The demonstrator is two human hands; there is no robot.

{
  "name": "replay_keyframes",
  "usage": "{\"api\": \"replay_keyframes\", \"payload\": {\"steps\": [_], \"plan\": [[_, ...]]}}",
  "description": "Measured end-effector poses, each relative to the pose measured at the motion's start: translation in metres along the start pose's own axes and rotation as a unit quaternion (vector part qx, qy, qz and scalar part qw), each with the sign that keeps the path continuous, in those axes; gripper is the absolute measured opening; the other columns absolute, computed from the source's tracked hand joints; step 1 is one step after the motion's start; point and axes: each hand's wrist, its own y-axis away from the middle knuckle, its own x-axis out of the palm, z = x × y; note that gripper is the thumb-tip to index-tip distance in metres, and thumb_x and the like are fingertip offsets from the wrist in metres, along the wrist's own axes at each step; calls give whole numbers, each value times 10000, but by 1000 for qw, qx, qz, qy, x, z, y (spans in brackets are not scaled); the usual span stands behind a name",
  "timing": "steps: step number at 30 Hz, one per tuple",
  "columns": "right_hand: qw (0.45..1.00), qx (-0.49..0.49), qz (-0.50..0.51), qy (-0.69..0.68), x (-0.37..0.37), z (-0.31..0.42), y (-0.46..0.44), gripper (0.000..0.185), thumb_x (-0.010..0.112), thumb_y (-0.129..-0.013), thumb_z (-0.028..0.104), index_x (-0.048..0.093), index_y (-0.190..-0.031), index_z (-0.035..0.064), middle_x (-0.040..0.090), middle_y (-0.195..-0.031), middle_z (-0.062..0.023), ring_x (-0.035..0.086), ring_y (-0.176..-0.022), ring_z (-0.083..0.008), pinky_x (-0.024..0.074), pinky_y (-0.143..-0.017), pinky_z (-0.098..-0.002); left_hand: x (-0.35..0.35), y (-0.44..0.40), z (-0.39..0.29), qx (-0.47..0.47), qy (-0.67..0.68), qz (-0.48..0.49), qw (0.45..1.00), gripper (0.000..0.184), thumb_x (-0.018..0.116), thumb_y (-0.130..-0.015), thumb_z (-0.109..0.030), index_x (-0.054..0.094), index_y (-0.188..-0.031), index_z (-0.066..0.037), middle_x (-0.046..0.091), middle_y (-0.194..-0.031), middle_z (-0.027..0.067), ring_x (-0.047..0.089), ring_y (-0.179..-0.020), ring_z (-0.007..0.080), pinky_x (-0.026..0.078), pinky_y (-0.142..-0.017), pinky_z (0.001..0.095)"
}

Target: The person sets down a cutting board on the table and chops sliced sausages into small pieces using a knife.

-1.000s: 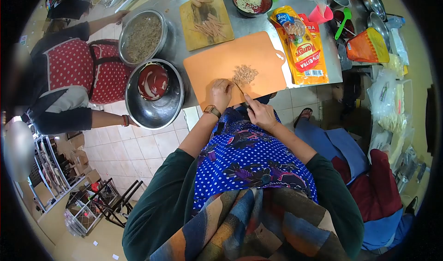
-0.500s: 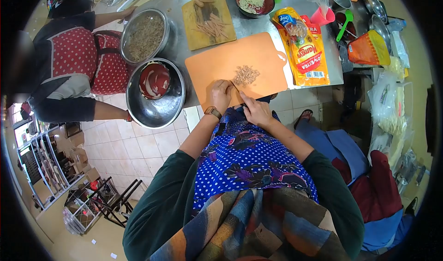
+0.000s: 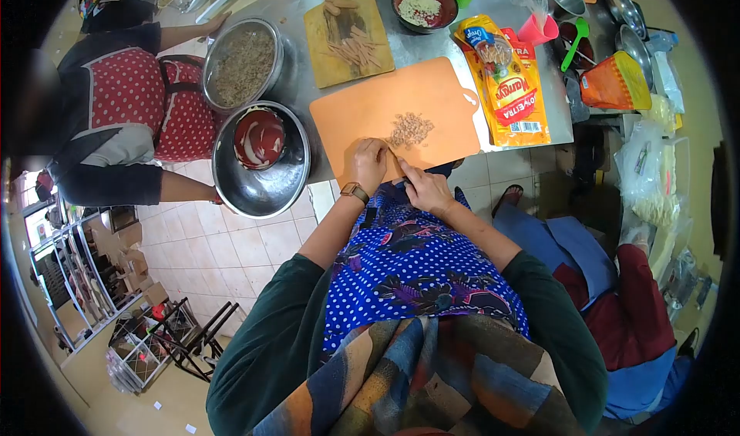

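Near the front edge of an orange cutting board, my left hand is closed, its fingertips pinching what looks like sausage, mostly hidden by the fingers. My right hand grips a knife, whose thin dark blade lies beside the left fingertips. Just beyond the blade is a small heap of diced sausage. Behind, a wooden board carries sausage strips and a few whole sausages.
To the left stand a steel bowl of ground-looking food and a larger steel bowl holding a red bowl. Yellow packets lie right of the board. A dark bowl with white crumbles sits behind. A person in a dotted apron stands left.
Both hands stay at the board's front edge with only slight finger shifts. The knife remains beside the left fingertips, and the view has moved a little.
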Motion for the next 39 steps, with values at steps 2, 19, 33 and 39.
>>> {"api": "replay_keyframes", "payload": {"steps": [2,19,33,39], "plan": [[1000,4,8,14,-3,-3,5,669,557,-845,148,324,-1471,117,669,-985,-150,677,-767,-323,546,-639,-445,2,0,0,0,7,-1,1000,61,644,-755,28,624,-798,-11,620,-796,149,601,-806,351,490,-727,430],[999,28,-37,17,-19,-11,-1,647,589,-820,151,393,-1435,96,670,-929,-151,670,-765,-333,535,-646,-450,19,-22,-14,-7,36,12,999,99,620,-807,8,620,-903,-16,649,-839,184,619,-832,378,509,-740,439],[999,23,-39,15,-14,-15,12,653,588,-828,174,382,-1443,89,671,-964,-165,671,-718,-337,537,-612,-447,13,-21,-16,-58,17,30,998,89,628,-806,-6,609,-890,-28,657,-837,173,631,-816,363,513,-717,443],[999,10,-45,22,-16,-9,1,646,584,-824,173,392,-1435,87,669,-963,-165,669,-715,-337,539,-611,-446,15,-18,-10,-53,23,38,998,85,629,-809,-10,598,-884,-34,646,-812,164,627,-803,361,509,-705,444]]}}
